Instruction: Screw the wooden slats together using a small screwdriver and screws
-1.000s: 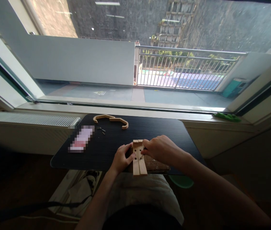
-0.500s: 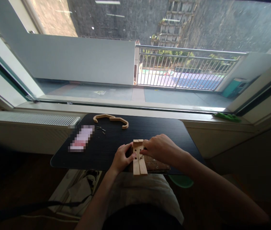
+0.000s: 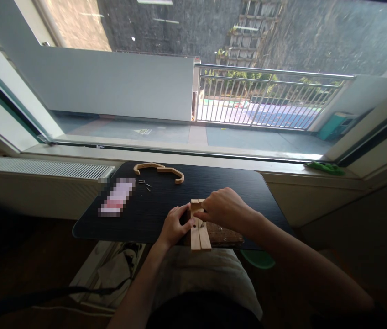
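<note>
Head view: wood pieces (image 3: 196,240) lay at desk's (image 3: 159,210) near edge; left hand (image 3: 175,224), half-curled, held left side; right hand (image 3: 226,205) bent over them, grip contents hidden. Slack left hold could have let pieces skew.

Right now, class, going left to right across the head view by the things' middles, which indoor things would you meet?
Radiator, pixelated item, screws, left fingers, wood pieces, green round object, green cloth.
</note>
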{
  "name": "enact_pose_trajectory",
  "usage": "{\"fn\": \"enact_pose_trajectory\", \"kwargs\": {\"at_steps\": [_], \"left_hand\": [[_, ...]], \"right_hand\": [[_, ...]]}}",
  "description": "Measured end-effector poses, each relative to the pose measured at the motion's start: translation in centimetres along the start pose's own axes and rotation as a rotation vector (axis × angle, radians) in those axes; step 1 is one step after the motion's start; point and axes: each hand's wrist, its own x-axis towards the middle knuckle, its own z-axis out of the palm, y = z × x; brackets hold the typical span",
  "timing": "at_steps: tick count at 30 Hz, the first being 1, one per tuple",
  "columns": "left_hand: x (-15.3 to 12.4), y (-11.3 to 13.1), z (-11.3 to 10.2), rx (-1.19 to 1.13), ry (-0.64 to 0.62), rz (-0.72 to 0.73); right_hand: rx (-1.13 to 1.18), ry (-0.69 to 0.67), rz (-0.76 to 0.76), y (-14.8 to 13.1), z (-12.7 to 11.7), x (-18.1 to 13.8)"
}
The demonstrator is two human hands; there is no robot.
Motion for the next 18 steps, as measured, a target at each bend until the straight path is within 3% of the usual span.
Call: {"fn": "enact_pose_trajectory", "kwargs": {"at_steps": [10, 18], "left_hand": [[0.0, -0.4, 0.1, 0.004, -0.003, 0.002], [-0.1, -0.2, 0.0, 0.015, 0.002, 0.010]], "right_hand": [[0.024, 0.079, 0.007, -0.6, 0.7, -0.6], [0.154, 0.084, -0.211, 1.0, 1.6, -1.3]]}}
